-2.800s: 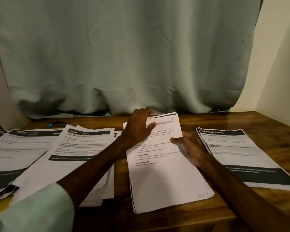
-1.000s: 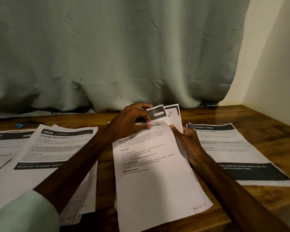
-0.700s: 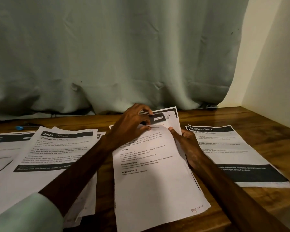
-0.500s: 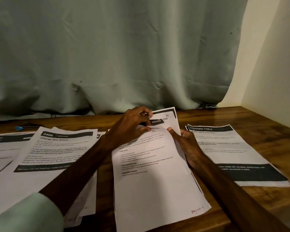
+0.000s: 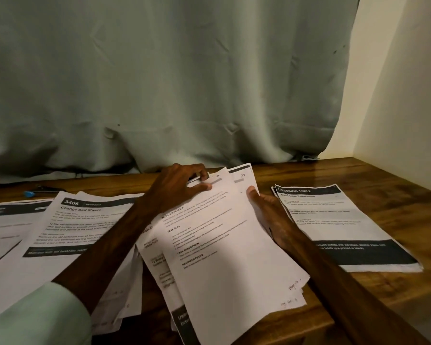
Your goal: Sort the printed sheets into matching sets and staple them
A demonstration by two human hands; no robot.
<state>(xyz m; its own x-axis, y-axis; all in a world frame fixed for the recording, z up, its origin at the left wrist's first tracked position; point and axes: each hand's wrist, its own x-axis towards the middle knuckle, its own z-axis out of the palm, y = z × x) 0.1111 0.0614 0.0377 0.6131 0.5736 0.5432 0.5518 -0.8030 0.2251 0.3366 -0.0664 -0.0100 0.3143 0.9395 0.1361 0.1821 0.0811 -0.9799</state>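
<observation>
left grip pinches the fanned sheets at their far edge, right grip holds their side; change bed sheets pile and dressing table pile lie sorted, stapling apparently ahead.

Pale green curtain hanging behind a wooden table, cream wall on the right, dim warm light.
</observation>
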